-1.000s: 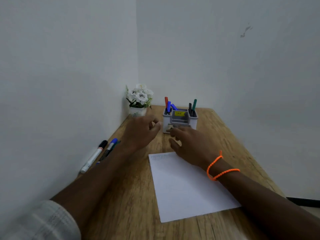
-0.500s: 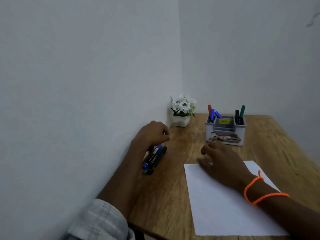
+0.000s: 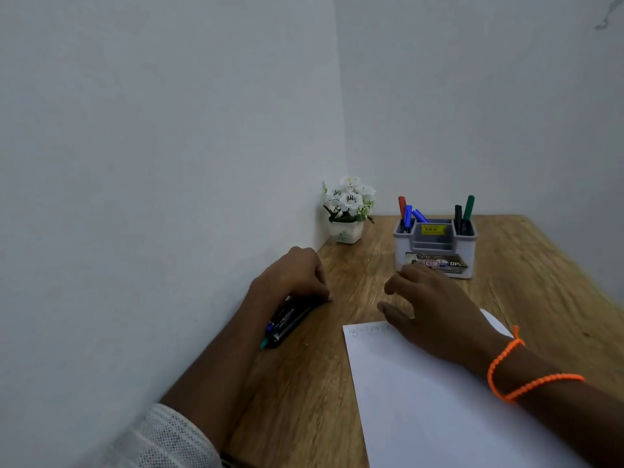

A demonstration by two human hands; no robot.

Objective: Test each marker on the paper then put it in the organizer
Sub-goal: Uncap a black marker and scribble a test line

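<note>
Left hand (image 3: pixel 290 275), fingers curled down over the cluster of dark-barrelled markers (image 3: pixel 287 322) lying on the wooden bench (image 3: pixel 526 265), left of the white paper sheet (image 3: pixel 422 400). Better to pinch a single barrel mid-length and lift clear of its neighbours before uncapping. Right hand (image 3: pixel 435 309) relaxed, fingers loose, resting at the sheet's far edge, grasping nothing. Behind the sheet, grey plastic organizer (image 3: pixel 435 246) already carrying five markers. Yellow sticker unreadable; front label showing "OP"; faint scribbles at the sheet's top-left corner.

The organizer (image 3: pixel 435 251) stands near the desk's (image 3: pixel 540 282) far edge, markers upright in its end compartments. A flower pot (image 3: pixel 346 231) sits in the far left corner. Loose markers (image 3: pixel 287 322) lie along the left edge; the paper (image 3: pixel 422 400) lies toward the near edge.
</note>
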